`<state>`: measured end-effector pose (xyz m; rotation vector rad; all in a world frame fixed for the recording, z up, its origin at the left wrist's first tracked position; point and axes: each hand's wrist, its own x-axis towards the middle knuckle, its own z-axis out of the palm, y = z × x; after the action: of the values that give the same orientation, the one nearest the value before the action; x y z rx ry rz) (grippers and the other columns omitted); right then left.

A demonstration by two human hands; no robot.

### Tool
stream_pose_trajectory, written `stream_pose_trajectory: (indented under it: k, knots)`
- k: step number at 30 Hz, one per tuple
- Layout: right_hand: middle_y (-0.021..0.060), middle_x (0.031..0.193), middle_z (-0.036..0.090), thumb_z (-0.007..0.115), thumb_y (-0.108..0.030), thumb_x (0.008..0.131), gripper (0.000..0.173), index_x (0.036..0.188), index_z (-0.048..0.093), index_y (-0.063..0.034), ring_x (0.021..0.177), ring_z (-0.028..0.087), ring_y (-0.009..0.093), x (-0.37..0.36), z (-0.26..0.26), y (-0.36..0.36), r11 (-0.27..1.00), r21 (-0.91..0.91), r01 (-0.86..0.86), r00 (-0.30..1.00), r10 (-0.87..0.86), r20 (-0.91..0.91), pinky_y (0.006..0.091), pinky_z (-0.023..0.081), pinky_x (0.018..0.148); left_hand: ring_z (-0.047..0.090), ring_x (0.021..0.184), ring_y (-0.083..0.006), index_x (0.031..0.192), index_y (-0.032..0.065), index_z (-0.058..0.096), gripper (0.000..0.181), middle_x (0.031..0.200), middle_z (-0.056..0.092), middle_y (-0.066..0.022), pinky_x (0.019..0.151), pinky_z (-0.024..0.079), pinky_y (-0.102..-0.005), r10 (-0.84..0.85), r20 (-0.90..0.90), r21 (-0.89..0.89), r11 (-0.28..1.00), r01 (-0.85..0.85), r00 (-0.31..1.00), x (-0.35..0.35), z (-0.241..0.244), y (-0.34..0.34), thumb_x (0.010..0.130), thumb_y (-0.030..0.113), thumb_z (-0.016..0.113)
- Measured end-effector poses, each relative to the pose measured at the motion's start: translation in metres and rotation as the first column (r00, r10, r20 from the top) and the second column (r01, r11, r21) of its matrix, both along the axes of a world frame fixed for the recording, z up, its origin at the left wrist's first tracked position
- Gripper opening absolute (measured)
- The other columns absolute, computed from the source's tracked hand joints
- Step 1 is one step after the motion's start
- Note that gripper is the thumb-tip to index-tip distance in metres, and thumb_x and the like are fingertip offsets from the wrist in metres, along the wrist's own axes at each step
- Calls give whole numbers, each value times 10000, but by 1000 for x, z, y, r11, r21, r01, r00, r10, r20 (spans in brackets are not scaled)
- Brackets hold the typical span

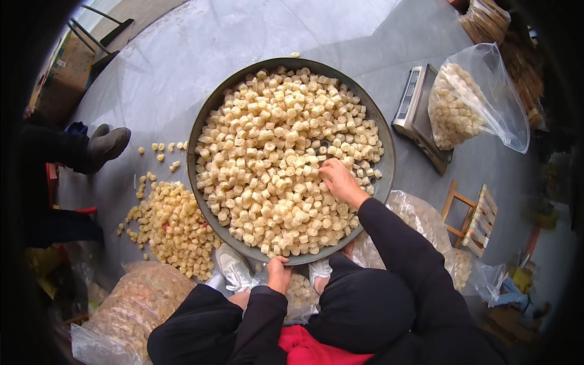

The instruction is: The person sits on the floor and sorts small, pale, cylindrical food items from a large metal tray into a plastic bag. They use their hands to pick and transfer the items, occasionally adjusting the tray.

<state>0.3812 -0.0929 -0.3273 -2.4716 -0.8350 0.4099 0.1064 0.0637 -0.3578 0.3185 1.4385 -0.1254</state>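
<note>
A wide round metal tray (pixel 388 159) with a raised rim lies before me, heaped with short, pale-yellow cylindrical pieces (pixel 273 150) that look like dried or puffed food. My left hand (pixel 279 274) grips the tray's near rim, thumb over the top. Over the right part of the heap, my right hand (pixel 341 181) has its fingers bent down among the pieces. Whether it pinches any of them is hidden. Near that hand the layer thins, and dark holes in the tray's bottom show through.
A yellower loose pile (pixel 175 223) lies on the floor at left, beside a big filled plastic sack (pixel 137 301). At right, a digital scale (pixel 422 109) bears a clear bag of pieces (pixel 456 107). A small wooden folding stool (pixel 477 221) stands nearby. Another person's shoe (pixel 108 146) is at left.
</note>
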Motion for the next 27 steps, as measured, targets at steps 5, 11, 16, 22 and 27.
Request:
stream_pose_trajectory:
  k: [5,11,16,22,27]
  knots:
    - [92,941,616,564,7,736,191,911,636,-17,957,509,281,-14,14,0,990,47,133,991,-133,-4,372,448,817,513,796,-333,814,-62,456,193,896,468,-158,697,480,-471,-7,3,11,1000,7,1000,-8,-4,4,621,-66,456]
    - [85,879,633,642,-65,731,160,890,632,-51,904,526,280,55,3,17,966,-29,255,958,-249,142,383,449,778,515,775,-322,782,-54,476,157,857,476,-152,684,477,-463,-22,-4,-1,1000,22,1000,-3,-5,1,626,-66,465]
    - [111,825,596,678,-93,728,163,851,584,-44,863,544,297,53,-5,30,970,-113,213,973,-200,117,395,458,744,513,763,-316,746,-47,492,123,831,484,-145,667,470,-450,-13,-6,-1,1000,13,1000,-8,-11,1,627,-64,468]
    - [139,806,597,669,-118,716,158,845,589,-72,793,572,309,28,3,20,968,-200,148,989,-144,35,419,470,687,513,764,-317,725,-50,503,98,846,496,-152,676,472,-454,-10,-2,16,1000,10,1000,-5,-4,1,636,-61,465]
    - [127,806,649,665,-143,745,218,932,617,-41,741,628,218,9,17,28,931,89,353,913,-323,-248,327,500,654,515,753,-318,709,-46,498,77,841,494,-148,666,470,-465,-3,-2,-7,1000,3,1000,-6,-6,0,643,-65,465]
